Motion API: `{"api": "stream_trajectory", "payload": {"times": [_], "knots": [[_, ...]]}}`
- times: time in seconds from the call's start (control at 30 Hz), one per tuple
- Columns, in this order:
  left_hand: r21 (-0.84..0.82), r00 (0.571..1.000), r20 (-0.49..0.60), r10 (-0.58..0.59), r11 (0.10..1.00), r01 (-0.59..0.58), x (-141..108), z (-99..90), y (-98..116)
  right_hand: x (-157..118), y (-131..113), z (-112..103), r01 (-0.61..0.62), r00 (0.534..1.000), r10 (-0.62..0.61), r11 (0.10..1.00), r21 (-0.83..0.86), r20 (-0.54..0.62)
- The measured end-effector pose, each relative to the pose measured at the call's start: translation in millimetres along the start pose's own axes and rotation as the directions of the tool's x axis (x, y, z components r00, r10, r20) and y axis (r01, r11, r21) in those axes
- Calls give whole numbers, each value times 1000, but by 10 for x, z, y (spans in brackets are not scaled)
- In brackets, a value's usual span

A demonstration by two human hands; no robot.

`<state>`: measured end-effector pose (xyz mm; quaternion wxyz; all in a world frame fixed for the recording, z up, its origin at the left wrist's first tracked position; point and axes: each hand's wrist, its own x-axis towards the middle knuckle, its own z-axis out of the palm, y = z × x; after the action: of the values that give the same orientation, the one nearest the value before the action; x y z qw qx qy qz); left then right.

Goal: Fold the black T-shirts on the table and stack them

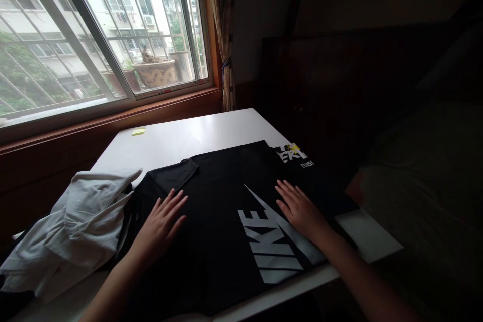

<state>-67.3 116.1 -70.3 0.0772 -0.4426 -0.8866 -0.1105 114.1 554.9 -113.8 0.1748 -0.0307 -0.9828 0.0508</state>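
A black T-shirt [215, 201] with a large grey "NIKE" print and swoosh lies spread on the white table [215, 128]. Fingers stretched, my left hand [164, 219] is over the shirt's left part, close to a folded-in sleeve [175, 175]. My right hand [298, 206] lies flat with fingers extended, over the shirt beside the tip of the swoosh. Neither hand grips anything. Past my right hand, another black garment [320, 186] with white and yellow lettering shows at the table's right side, partly covered by the T-shirt.
A crumpled light grey cloth [83, 221] is heaped on dark fabric at the table's left. A yellow sticky note [138, 131] lies near the far edge. Behind the table are a barred window [113, 35] and a tied curtain [226, 50]. The right side is very dark.
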Motion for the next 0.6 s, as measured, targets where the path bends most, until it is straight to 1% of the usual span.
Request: {"api": "stream_trajectory", "payload": {"times": [0.03, 0.1, 0.2, 0.33, 0.43, 0.53, 0.6], "knots": [[38, 999, 31, 28, 999, -29, -142, 30, 102, -16, 6, 7, -12, 1000, 12, 1000, 6, -8], [105, 997, 53, 61, 992, -66, -387, 108, 238, -27, 31, 5, -23, 1000, 23, 1000, 12, -12], [172, 998, 24, 50, 984, -53, -593, 195, 303, -38, 77, -17, -9, 1000, 9, 1000, 20, -1], [151, 1000, -23, 16, 988, -12, -613, 177, 320, -117, 199, -50, -5, 1000, 6, 1000, 25, -23], [94, 996, -71, 45, 995, -38, -591, 105, 336, -186, 314, -102, -55, 995, 57, 998, 21, -88], [26, 985, -160, 68, 998, -64, -652, 6, 320, -238, 372, -193, -68, 984, 76, 996, 54, -162], [-29, 971, -234, 47, 998, -55, -772, -72, 285, -280, 374, -264, -45, 980, 62, 995, 94, -191]]}}
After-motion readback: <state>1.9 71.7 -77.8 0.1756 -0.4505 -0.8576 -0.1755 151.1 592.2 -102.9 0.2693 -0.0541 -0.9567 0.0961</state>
